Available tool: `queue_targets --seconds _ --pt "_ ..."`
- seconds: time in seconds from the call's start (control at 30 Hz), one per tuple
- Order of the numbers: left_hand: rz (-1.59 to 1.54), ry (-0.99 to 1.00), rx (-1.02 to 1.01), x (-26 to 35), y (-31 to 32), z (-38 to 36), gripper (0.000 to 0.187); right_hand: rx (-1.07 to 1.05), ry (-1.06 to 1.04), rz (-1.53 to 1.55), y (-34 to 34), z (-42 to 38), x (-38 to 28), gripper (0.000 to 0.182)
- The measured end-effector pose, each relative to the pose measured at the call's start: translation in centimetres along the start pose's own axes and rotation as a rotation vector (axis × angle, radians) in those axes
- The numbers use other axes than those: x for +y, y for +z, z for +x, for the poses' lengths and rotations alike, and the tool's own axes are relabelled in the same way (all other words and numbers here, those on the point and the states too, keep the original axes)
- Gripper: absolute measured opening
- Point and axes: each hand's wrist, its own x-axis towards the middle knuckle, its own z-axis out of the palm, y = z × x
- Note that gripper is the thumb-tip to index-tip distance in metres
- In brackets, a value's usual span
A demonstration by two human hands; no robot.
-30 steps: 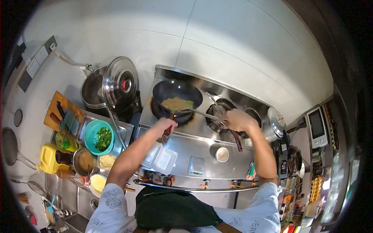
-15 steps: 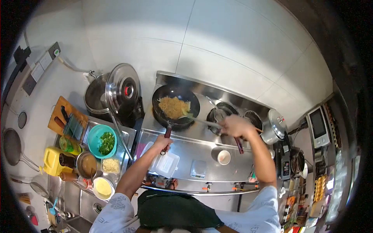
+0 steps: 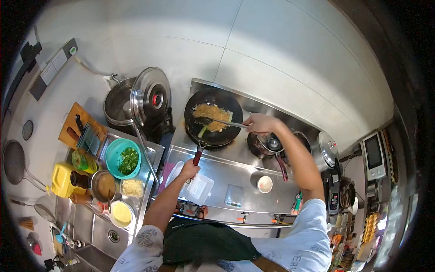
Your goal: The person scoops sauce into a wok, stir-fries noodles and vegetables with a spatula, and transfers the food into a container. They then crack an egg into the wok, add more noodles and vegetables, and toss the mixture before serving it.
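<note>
- The wok (image 3: 213, 119) sits on the burner at the back of the steel stove (image 3: 235, 170), and everything else is placed relative to it.
- Noodles (image 3: 213, 112) lie inside the wok, heaped toward its far side, with a few green bits near the middle.
- The left hand (image 3: 189, 170) is just in front of the wok, at the near end of its red handle (image 3: 198, 155). The fingers are curled shut around the handle, probably to steady the pan while the food is worked.
- The right hand (image 3: 258, 123) is just to the right of the wok, above its rim. Its fingers are closed around the metal shaft of a spatula (image 3: 217, 121), whose dark blade reaches left into the noodles. The long shaft likely keeps the hand off the heat.
- To the right of the wok a smaller pan (image 3: 267, 144) rests on the next burner, its handle pointing toward the person.
- To the left of the wok stands a big pot (image 3: 118, 105) with its lid (image 3: 150, 99) propped upright against it.
- Further left and nearer the person, a teal bowl of chopped greens (image 3: 123, 158) and other small bowls sit within arm's reach, seemingly as ready ingredients.
- In front of the wok, a white container (image 3: 195, 188) and a small cup (image 3: 264, 184) rest on the stove's front ledge.
</note>
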Motion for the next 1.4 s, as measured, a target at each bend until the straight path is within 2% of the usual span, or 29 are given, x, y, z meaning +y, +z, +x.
queue_targets --seconds 0.07,0.1,0.2,0.23,0.37,0.47,0.57,0.67,0.7,0.8,0.83,0.93,1.03,1.13,1.27,1.3,1.37,1.4 --pt "-0.004 0.013 -0.015 -0.8 0.1 0.6 0.017 -0.132 0.015 -0.021 -2.2 -2.9 -1.8 0.027" --pt "0.006 0.010 -0.002 -0.8 0.1 0.7 0.017 -0.118 0.035 0.020 -2.1 -3.8 -2.5 0.024" --pt "0.028 0.014 0.027 -0.8 0.5 0.8 0.018 -0.167 -0.022 0.097 1.1 -1.3 -0.9 0.044" --pt "0.033 0.022 0.030 -0.9 0.6 0.9 0.017 -0.017 0.016 0.267 3.4 0.1 -0.5 0.017" --pt "-0.031 0.029 0.060 -1.0 1.5 0.9 0.018 0.151 0.017 0.371 5.4 1.3 1.2 0.018" --pt "-0.011 0.018 0.043 -1.4 1.5 1.2 0.018 0.071 0.019 -0.009 1.1 -4.8 -1.4 0.031" --pt "0.046 0.016 0.055 -0.9 1.5 0.6 0.018 -0.127 0.038 -0.150 -1.8 -5.6 -2.0 0.043" --pt "0.051 0.020 0.104 -0.6 1.5 0.0 0.017 -0.142 0.025 -0.163 -0.5 -2.4 -0.9 0.038" --pt "0.025 0.047 0.106 -1.6 1.7 0.7 0.017 -0.041 -0.001 -0.183 1.2 -1.4 -1.2 0.038" --pt "0.030 0.035 0.090 -0.9 1.6 0.3 0.017 0.120 0.004 0.031 2.7 -1.2 -1.0 0.040" --pt "0.059 0.027 0.096 -0.3 1.5 0.0 0.017 0.102 0.042 -0.075 1.6 -1.9 -0.9 0.042" --pt "0.048 -0.001 0.082 0.0 1.6 0.1 0.018 0.013 0.139 -0.173 -0.8 -5.0 -1.8 0.027" --pt "0.059 0.003 0.155 1.0 2.8 -0.2 0.019 0.041 0.246 0.075 -0.2 -5.9 -0.4 0.023" --pt "0.061 -0.029 0.212 2.1 4.3 -0.7 0.020 0.004 0.362 0.503 -1.1 -5.4 3.1 0.017" --pt "0.092 0.051 0.269 -0.1 5.7 1.3 0.020 -0.056 0.363 0.753 0.8 0.0 10.1 0.018" --pt "0.075 0.028 0.248 0.4 5.5 1.1 0.020 0.071 0.289 0.756 3.1 0.5 8.4 0.018" --pt "0.050 -0.018 0.202 2.0 4.4 -0.1 0.018 0.047 0.242 0.975 6.0 3.6 9.1 0.017" --pt "0.046 -0.025 0.205 2.0 4.5 0.0 0.018 0.106 0.198 0.885 7.3 5.0 9.3 0.021"
